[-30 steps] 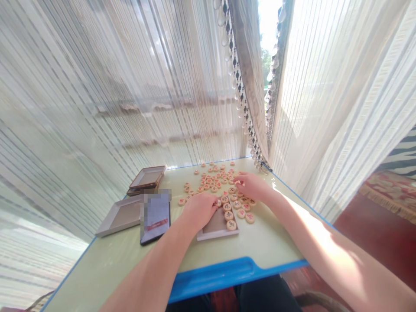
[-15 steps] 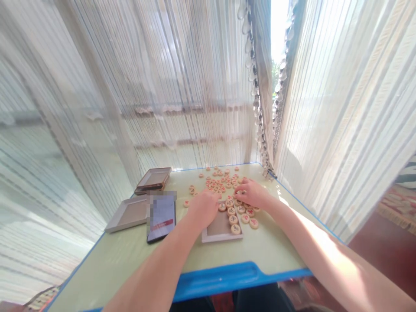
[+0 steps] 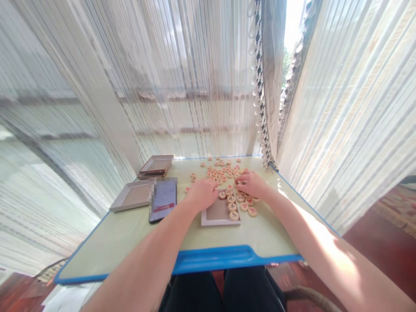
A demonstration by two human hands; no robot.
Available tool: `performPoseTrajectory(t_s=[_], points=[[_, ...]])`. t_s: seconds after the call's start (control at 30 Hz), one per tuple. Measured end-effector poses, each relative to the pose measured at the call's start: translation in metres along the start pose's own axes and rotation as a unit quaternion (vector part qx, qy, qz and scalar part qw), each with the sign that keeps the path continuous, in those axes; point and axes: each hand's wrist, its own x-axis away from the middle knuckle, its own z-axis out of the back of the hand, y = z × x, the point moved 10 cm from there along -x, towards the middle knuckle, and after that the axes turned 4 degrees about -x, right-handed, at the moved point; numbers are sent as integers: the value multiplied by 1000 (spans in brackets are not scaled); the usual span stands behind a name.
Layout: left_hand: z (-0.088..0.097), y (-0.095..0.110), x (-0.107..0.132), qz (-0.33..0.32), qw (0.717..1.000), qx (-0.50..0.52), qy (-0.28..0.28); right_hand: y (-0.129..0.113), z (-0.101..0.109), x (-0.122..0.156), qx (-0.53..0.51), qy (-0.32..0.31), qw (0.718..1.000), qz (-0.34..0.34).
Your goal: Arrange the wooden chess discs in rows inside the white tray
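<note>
A shallow grey box lies on the table, with several round xiangqi pieces lined up along its right side and one more beside the far end of that column. My left hand is closed at the box's far left corner, its fingers curled and partly hidden. To the right of the box, my right hand bends its fingers down around a xiangqi piece among the loose ones. Red-marked xiangqi pieces lie just nearer than this hand. Many more loose pieces spread beyond both hands.
On the left are a phone, a shallow grey tray and stacked brown-edged trays. The pale table has a blue rim. String curtains hang close behind and to the right.
The camera view has shifted, so the table appears higher and more of its front edge shows. Both hands keep nearly the same places relative to the box and pieces.
</note>
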Motion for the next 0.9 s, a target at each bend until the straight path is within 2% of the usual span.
performPoseTrajectory(t_s=[0.13,0.5,0.9], points=[[-2,0,-2,-3,1000,-6,-3,5,3,0,-14,17,1000,9],[-8,-2,-3,-8,1000,-14,-11,2,8,2,-13,9,1000,15],[-7,-13,-3,47,999,2,-24,12,3,-1,-28,10,1000,-2]])
